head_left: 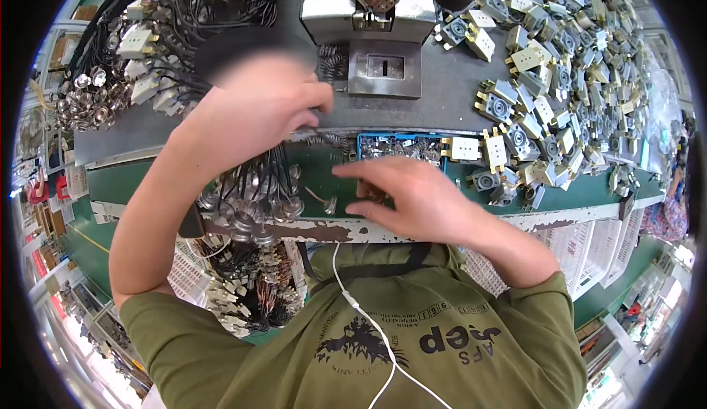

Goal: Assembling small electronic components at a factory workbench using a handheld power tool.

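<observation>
My left hand [276, 107] reaches over the left part of the bench, its fingers curled. Blur and the hand itself hide what they hold, if anything. Below it, black wires with round metal caps [254, 206] hang in a bunch by the bench edge. My right hand [405, 195] is beside the blue tray [359, 144] of small metal parts, index finger and thumb apart, nothing visible between them. Just left of its thumb lies a small metal piece [329, 205] with a thin wire.
A metal press [370, 11] with a slotted block [384, 69] stands ahead. Grey and white plug housings [549, 107] with brass pins pile up at right. Wired housings [143, 44] fill the far left, near coil springs [331, 63]. A white earphone cable [352, 302] runs down my shirt.
</observation>
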Available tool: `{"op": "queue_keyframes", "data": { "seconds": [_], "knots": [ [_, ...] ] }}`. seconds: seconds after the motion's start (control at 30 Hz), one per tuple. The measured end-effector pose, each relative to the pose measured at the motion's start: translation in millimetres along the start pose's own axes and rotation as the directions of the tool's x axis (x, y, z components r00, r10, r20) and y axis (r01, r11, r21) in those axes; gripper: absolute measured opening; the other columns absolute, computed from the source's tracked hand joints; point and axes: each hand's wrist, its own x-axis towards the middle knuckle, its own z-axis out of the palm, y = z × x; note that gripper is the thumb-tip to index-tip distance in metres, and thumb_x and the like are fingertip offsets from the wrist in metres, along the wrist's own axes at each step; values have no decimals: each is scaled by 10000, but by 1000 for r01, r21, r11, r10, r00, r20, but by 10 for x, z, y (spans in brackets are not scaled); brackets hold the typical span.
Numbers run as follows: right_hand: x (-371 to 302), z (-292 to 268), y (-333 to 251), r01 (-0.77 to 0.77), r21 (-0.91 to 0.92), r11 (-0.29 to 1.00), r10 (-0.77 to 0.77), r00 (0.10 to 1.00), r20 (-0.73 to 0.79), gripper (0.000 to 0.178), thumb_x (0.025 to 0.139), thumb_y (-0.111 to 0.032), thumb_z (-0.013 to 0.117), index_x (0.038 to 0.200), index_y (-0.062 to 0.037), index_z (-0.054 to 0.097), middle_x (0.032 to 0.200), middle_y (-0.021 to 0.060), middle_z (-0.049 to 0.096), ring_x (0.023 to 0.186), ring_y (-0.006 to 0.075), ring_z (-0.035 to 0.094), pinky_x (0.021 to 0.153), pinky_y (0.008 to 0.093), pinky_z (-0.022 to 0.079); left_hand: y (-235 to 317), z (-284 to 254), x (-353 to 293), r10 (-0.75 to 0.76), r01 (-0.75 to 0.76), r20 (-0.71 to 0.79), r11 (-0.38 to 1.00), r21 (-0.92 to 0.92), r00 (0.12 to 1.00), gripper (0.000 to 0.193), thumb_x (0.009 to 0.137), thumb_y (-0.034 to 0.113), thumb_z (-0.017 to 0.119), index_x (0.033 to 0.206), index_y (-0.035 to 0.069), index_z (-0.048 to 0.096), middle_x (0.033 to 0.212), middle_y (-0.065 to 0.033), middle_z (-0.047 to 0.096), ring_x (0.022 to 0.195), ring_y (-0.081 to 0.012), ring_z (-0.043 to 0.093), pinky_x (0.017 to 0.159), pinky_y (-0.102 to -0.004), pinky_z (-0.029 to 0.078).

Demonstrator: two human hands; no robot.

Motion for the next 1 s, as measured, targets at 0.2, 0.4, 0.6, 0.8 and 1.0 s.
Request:
{"op": "queue_keyframes", "data": {
  "seconds": [0.2,0.4,0.6,0.8,1.0],
  "knots": [
    [-93,-217,63,21,-15,1000,-24,986,-165,459,818,-117,847,1242,-57,682,958,105,723,853,254,701,772,366,566,413,141,-110,55,-43,69,986,-162,996,176,829,162,751,970,94,671,960,-51,659,969,-274,634,863,-399,488],
    [-597,138,18,232,-345,909,-238,971,25,253,820,-103,743,1067,-69,699,1157,104,705,894,246,708,755,375,581,475,237,-145,74,-73,89,997,-7,993,150,798,127,740,932,96,680,888,-40,657,945,-246,650,831,-382,497],
    [-485,612,144,223,-621,751,-241,969,57,384,840,-138,601,1201,-27,673,1265,108,662,941,206,663,800,338,566,506,272,-154,77,-77,42,997,-2,996,129,796,111,713,918,94,674,876,-42,645,924,-246,648,811,-385,500],
    [-410,515,80,204,-553,808,-207,977,57,391,823,-124,639,1202,-35,684,1166,92,684,869,211,665,734,337,565,557,297,-7,-6,8,-75,1000,20,997,119,832,155,724,915,101,657,859,-44,616,899,-240,630,792,-395,478],
    [-405,-367,-11,112,-441,890,-298,876,-378,362,776,113,727,1095,-58,746,976,100,730,802,270,707,671,369,573,665,391,42,71,-81,229,996,35,971,91,810,134,646,891,95,665,808,-46,642,820,-248,678,735,-370,503]
  ]
}}
